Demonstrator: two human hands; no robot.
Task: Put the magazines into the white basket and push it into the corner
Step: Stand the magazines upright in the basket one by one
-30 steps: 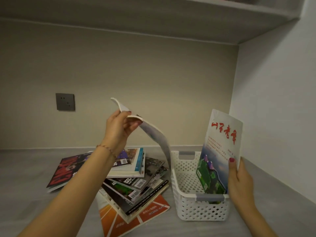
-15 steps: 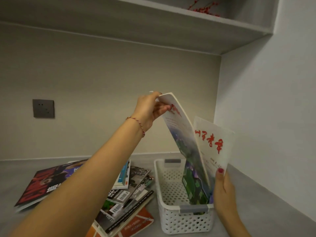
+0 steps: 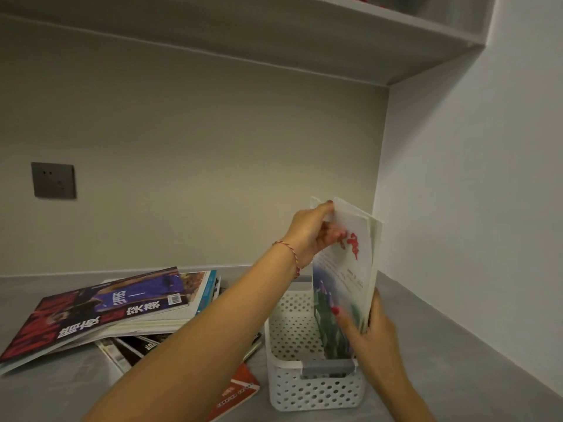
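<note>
A white perforated basket with grey handles stands on the grey counter, near the right wall. Two thin magazines with red characters and a green-blue cover stand upright in its right side, pressed together. My left hand pinches their top edge. My right hand grips their lower right edge, thumb on the front cover. To the left lies a loose pile of magazines, partly hidden by my left forearm.
An orange-red magazine lies flat just left of the basket. The back wall carries a dark socket plate. A shelf hangs overhead. The right wall meets the back wall in a corner behind the basket.
My left hand carried its magazine rightward and down, standing it against the one in my right hand inside the basket. Both now stand together, lower than before.
</note>
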